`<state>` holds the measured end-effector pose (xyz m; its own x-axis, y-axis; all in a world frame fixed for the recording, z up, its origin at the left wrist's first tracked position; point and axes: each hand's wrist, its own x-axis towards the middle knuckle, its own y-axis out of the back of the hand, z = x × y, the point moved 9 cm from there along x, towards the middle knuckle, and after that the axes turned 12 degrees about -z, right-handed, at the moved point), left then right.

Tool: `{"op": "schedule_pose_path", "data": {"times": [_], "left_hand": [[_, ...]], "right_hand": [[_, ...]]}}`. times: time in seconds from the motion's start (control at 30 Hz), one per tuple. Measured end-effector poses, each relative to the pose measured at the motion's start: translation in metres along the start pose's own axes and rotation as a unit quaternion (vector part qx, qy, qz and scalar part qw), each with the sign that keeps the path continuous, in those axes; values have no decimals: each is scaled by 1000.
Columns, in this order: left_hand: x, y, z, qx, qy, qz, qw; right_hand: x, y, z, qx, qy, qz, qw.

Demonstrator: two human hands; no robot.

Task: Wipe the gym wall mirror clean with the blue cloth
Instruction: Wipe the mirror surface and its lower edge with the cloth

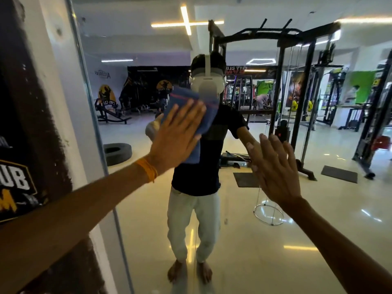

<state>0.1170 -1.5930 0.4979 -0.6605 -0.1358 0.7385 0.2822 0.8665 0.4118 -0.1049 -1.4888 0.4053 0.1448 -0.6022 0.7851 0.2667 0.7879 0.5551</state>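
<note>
The wall mirror (254, 230) fills most of the view and reflects the gym and a standing person. My left hand (178, 134), with an orange thread band at the wrist, presses the blue cloth (191, 98) flat against the glass with straight fingers. The cloth has a red stripe, and part of it hangs below my palm. To the right and a little lower, my right hand (275, 168) lies flat on the mirror with spread fingers and holds nothing.
The mirror's left edge (93, 124) runs down beside a white pillar (51, 81) with a black printed banner (17, 145). In the reflection stand a black cable machine (297, 81), a tyre (116, 153) and floor mats on a glossy floor.
</note>
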Motion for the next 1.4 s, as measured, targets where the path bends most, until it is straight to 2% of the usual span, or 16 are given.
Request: {"op": "schedule_pose_path", "data": {"times": [0.03, 0.1, 0.17, 0.23, 0.3, 0.4, 0.57, 0.77, 0.87, 0.97, 1.07, 1.13, 1.17, 1.23, 1.37, 1.4], "left_hand": [[16, 7, -9, -24, 47, 4, 999], [17, 1, 10, -23, 46, 3, 999], [-27, -25, 72, -14, -79, -10, 997], [-83, -56, 125, -21, -188, -87, 978], [-106, -64, 138, -55, -214, -127, 967], [-70, -40, 107, -68, -178, -112, 975], [20, 3, 18, -84, 16, -45, 995], [-76, -53, 103, -45, -128, -74, 988], [-78, -57, 101, -11, -128, -49, 990], [-74, -54, 92, 11, -147, -37, 988], [-74, -42, 92, -39, -108, -27, 993], [-78, -30, 96, -149, -50, -34, 987], [-81, -26, 95, -243, -9, -44, 969], [-91, -21, 91, -426, 91, -65, 898], [-133, -17, 102, -630, 183, -50, 753], [-144, -18, 104, -649, 193, -40, 735]], "right_hand": [[0, 0, 2, -7, 4, -2, 1000], [-1, -4, 3, -11, 14, -5, 1000], [0, -6, 1, -7, 7, -8, 1000], [-1, -10, 2, 1, -8, -23, 1000], [-2, -11, 2, 2, 7, -41, 999], [-2, -8, 12, -25, 36, -65, 997], [-3, 0, 8, -9, 26, -46, 999], [-13, -2, -6, 31, -4, -48, 998], [-19, 3, -7, 44, 19, -65, 997], [-27, 10, -5, 132, -7, -67, 989], [-35, 22, -6, 232, -66, -39, 970], [-41, 29, -15, 262, -81, -36, 961], [-44, 31, -22, 270, -88, -46, 958], [-52, 29, -37, 288, -109, -80, 948], [-80, 7, -60, 398, -204, -155, 881], [-87, 3, -66, 429, -224, -158, 861]]}}
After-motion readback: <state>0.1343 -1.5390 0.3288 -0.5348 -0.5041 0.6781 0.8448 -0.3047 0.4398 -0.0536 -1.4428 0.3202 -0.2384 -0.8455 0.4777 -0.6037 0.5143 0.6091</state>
